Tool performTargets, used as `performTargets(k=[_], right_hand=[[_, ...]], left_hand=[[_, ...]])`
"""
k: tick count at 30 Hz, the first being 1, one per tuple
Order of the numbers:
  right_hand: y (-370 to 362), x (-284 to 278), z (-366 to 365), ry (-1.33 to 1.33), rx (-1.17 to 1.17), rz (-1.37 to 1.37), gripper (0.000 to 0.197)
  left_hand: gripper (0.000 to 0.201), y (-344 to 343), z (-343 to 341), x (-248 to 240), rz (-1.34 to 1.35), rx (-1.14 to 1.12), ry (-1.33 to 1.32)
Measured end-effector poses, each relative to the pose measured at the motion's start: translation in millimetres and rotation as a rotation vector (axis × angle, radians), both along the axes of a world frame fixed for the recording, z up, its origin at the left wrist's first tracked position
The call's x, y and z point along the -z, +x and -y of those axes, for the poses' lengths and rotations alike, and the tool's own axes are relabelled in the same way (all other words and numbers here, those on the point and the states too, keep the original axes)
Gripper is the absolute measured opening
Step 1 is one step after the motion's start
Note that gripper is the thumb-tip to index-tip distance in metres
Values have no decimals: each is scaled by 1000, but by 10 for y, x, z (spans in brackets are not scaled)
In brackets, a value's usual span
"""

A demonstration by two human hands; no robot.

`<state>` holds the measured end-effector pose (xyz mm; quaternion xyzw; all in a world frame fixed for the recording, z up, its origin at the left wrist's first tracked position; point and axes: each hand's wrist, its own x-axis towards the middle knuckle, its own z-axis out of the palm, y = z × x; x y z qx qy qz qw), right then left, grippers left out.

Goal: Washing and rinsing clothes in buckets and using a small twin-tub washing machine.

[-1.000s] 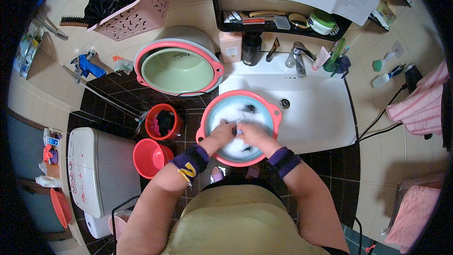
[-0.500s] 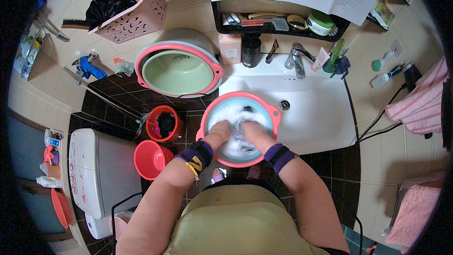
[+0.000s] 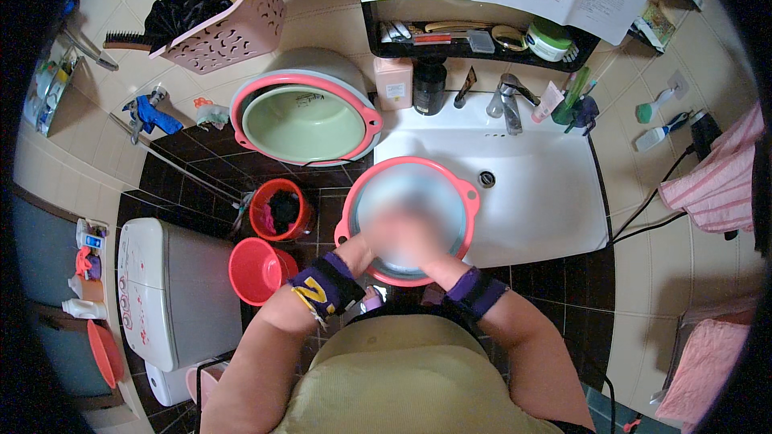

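Note:
A round basin with a pink-red rim (image 3: 456, 170) and light blue inside rests on the left edge of the white sink. Both of my hands are inside it: my left hand (image 3: 381, 235) and my right hand (image 3: 416, 233) lie close together over its middle. That whole patch is blurred, so the fingers and anything between them cannot be made out. Pale suds seem to fill the basin, with a darker smear beyond the hands. A dark purple band (image 3: 327, 285) circles my left wrist and another band (image 3: 478, 292) my right.
The sink (image 3: 539, 193) has a faucet (image 3: 508, 104) at its back. Left of it stand nested basins (image 3: 310, 124), a red bucket (image 3: 280, 209) holding dark and pink cloth, another red bucket (image 3: 257, 271) and a grey-white washing machine (image 3: 181, 289). Bottles and a cluttered shelf line the back.
My hands have drawn closer together within the basin, and the left forearm has turned slightly. The suds and dark item seen clearly before are now blurred.

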<state>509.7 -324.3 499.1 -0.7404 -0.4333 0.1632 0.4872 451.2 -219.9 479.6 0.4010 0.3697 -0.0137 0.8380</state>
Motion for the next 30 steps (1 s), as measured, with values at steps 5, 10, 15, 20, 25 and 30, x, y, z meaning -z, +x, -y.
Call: performTargets(k=[5, 10, 15, 20, 25, 30], right_hand=[[-98, -576, 28, -264, 171, 21, 40], [180, -282, 37, -301, 230, 78, 38], [475, -246, 133, -408, 164, 158, 30], [584, -102, 102, -456, 128, 102, 56], [578, -5, 125, -650, -31, 225, 46], [789, -180, 191, -323, -7, -535, 46]], left_hand=[[38, -9, 147, -309, -84, -160, -42], [41, 10, 226, -599, -76, -72, -108], [41, -148, -13, -303, -13, 88, 371], [34, -249, -84, -276, -178, 544, 1116], [61, -251, -38, -329, -422, 778, 1418], [70, -136, -79, -313, -412, 1023, 1369]])
